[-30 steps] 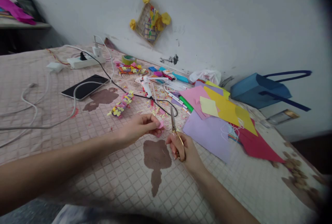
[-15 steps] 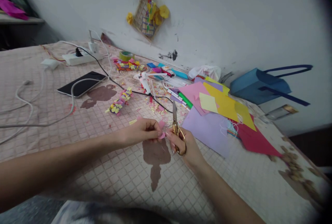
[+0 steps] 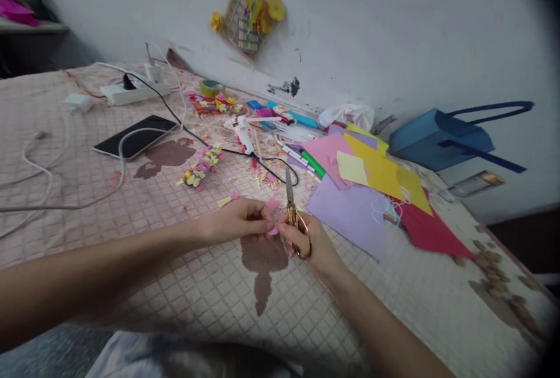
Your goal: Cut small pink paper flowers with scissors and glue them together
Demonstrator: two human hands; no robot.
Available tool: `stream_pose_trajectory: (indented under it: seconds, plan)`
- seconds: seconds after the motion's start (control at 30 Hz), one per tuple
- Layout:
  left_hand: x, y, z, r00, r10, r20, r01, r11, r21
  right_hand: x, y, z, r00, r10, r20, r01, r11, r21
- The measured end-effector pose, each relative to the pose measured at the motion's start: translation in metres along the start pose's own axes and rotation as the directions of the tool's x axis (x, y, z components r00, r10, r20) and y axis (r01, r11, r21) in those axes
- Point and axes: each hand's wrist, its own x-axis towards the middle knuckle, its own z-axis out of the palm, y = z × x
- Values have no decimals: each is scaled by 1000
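Gold-handled scissors [image 3: 299,227] sit gripped in the right hand [image 3: 318,244], while the left hand [image 3: 236,221] pinches pink paper [image 3: 273,205].

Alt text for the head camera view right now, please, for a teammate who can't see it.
The left hand pinches a pink paper scrap beside gold-handled scissors held upright in the right hand. Coloured paper sheets lie to the right on a pink checked cover, with a glue gun beyond.

My left hand [image 3: 234,221], my right hand [image 3: 312,247], one pair of scissors [image 3: 290,203], one pink scrap [image 3: 273,230], one phone [image 3: 135,136]
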Motion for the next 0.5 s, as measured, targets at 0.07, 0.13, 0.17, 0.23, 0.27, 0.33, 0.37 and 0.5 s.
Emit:
stream_pose_trajectory:
  seconds: [0.07,0.13,0.17,0.23,0.27,0.33,0.37,0.5]
  plan:
    - [0,0,0,1000,-6,-9,6,1000,-5,0,1,0,1000,-1,-2,1,1000,13]
    - [1,0,0,1000,-13,-20,13,1000,-13,0,1,0,1000,1,-3,-1,1000,26]
    - [1,0,0,1000,-16,-24,16,1000,-16,0,1,0,1000,2,-3,-2,999,32]
    - [1,0,0,999,-22,-23,22,1000,-10,0,1,0,1000,0,-7,1,999,41]
    - [1,0,0,999,-30,-18,30,1000,-1,0,2,0,1000,-3,-8,3,999,43]
    - [1,1,0,999,-50,-8,50,999,9,1,3,0,1000,-8,-9,8,999,44]
    - [0,1,0,998,-58,-9,58,998,7,1,3,0,1000,-10,-12,11,999,47]
    - [0,4,0,999,-25,-37,25,1000,-16,1,4,1,998,-29,-62,35,996,86]
